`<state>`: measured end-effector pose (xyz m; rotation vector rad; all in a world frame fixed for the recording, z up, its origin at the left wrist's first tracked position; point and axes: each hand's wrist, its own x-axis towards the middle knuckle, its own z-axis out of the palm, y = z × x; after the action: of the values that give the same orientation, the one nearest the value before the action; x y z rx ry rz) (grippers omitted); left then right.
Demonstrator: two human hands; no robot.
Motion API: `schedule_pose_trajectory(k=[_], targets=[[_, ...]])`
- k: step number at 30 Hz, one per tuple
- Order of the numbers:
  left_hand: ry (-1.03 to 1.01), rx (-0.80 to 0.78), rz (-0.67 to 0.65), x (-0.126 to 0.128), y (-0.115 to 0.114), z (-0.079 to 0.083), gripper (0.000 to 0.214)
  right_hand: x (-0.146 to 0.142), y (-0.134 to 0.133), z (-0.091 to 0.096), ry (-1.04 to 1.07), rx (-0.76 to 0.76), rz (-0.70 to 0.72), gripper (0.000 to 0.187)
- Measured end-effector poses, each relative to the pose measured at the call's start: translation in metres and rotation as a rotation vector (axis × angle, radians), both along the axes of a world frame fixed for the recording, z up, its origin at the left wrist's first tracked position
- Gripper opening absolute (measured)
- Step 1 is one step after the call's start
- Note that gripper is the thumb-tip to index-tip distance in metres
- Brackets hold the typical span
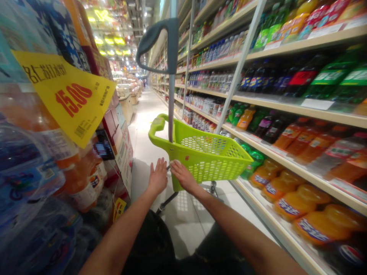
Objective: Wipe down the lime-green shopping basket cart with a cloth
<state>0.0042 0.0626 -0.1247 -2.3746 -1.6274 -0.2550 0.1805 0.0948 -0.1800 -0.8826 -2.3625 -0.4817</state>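
A lime-green shopping basket cart (212, 147) with perforated sides stands in front of me, with a tall metal pole and a dark grey loop handle (172, 46) rising from it. My left hand (158, 177) is open just left of the basket's near end, its fingers stretched upward and nothing in it. My right hand (182, 173) lies against or just in front of the basket's near wall, fingers extended. Something pale shows at its fingertips, too blurred to name. Between the two hands a short dark piece is partly visible. Nothing shows inside the basket through its holes.
Shelves (289, 107) of bottled drinks line the right side, with orange soda bottles (289, 198) at the bottom. Stacked bottle packs (31, 164) and a yellow price sign (74, 99) crowd the left. A tiled aisle floor (143, 103) runs ahead between them.
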Motion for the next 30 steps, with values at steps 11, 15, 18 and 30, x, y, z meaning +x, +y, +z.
schedule_pose_trajectory(k=[11, 15, 18, 30], targets=[[-0.021, 0.032, 0.009, 0.003, 0.005, 0.006, 0.071, -0.007, 0.013, 0.037, 0.180, 0.032, -0.110, 0.041], [-0.010, 0.017, -0.012, 0.003, 0.000, -0.003, 0.069, -0.002, -0.003, 0.002, 0.055, -0.016, -0.073, 0.038], [-0.017, 0.008, 0.002, 0.000, 0.000, -0.002, 0.068, -0.005, -0.007, 0.007, 0.048, 0.026, -0.055, 0.036], [-0.049, 0.009, 0.051, -0.004, 0.004, 0.005, 0.068, -0.023, 0.014, 0.041, 0.000, 0.039, -0.091, 0.038]])
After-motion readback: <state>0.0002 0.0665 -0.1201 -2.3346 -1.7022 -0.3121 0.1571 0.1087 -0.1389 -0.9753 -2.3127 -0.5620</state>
